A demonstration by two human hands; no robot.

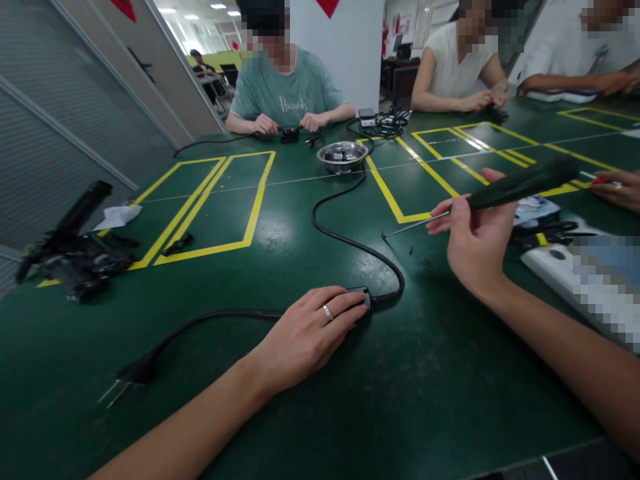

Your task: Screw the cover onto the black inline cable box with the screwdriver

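Note:
My left hand [313,333], with a ring on one finger, is closed over a small dark inline box [367,297] on a black power cord [345,241]. The palm hides most of that box. From under the hand the cord runs left to a two-pin plug [137,373] lying on the table. My right hand [480,247] grips a screwdriver [525,183] with a dark handle, its thin shaft pointing left and down. At the tip is a tiny dark screw [383,235]; whether it clings to the tip I cannot tell. A second small screw [411,251] lies nearby.
A metal bowl [343,157] with small parts stands on the green table [280,427]. Black tangled parts [85,253] lie at left, a coil of cable [385,123] at the back. Co-workers sit across; another person's hand [617,190] is at right, above a white object [555,270].

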